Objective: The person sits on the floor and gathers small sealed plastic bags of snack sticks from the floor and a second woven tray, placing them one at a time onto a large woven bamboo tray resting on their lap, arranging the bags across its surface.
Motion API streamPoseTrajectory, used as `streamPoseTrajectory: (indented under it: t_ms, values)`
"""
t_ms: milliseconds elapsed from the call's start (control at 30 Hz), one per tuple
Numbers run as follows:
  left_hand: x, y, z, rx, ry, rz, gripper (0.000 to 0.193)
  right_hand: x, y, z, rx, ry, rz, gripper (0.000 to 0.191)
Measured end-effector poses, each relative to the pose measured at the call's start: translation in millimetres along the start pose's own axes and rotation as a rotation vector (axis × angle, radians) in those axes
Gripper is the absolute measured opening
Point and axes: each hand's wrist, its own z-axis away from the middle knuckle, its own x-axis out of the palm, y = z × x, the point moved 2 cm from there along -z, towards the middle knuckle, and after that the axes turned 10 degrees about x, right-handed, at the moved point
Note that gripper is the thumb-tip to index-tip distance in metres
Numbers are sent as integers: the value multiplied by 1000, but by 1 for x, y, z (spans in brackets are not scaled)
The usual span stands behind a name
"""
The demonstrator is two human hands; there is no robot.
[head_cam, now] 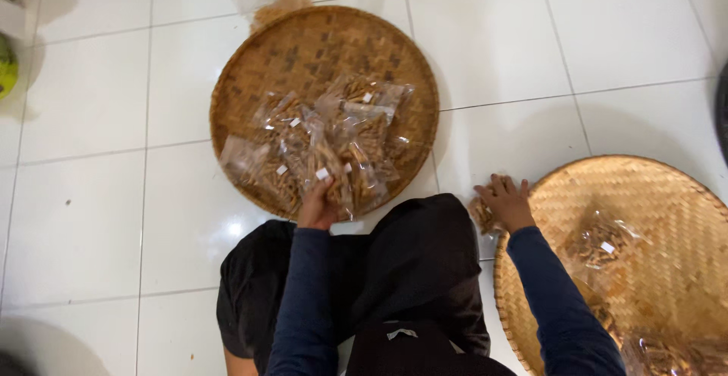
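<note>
A round woven bamboo tray (303,39) lies on the white tiled floor ahead of me, holding a pile of several clear plastic snack packets (334,137). My left hand (317,205) grips one of these packets at the tray's near rim. My right hand (504,202) rests, fingers curled, on a small snack packet (480,215) at the left rim of a second woven tray (667,194) on my right. That tray holds a sealed packet (595,241) and more packets (667,355) at the frame's bottom edge. My dark-clothed knees fill the bottom centre.
A clear plastic bag with brown snacks (277,1) stands just beyond the far rim of the first tray. A green object (6,65) shows at the left edge. A dark object (720,114) cuts the right edge.
</note>
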Motion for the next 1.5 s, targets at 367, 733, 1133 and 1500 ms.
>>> streamPoseTrajectory:
  t_ms: [367,733,1133,1500]
  values:
    - [-40,94,5,180,335,-263,38,-17,3,-49,-55,-124,76,50]
    - [-63,101,12,669,471,-1033,79,-132,-38,-46,-16,433,-539,44]
    - [-99,50,85,629,278,-1545,70,-47,-204,10,-178,422,-1024,46]
    - [-97,16,53,253,103,-1657,82,-26,-208,-24,-327,-59,-912,36]
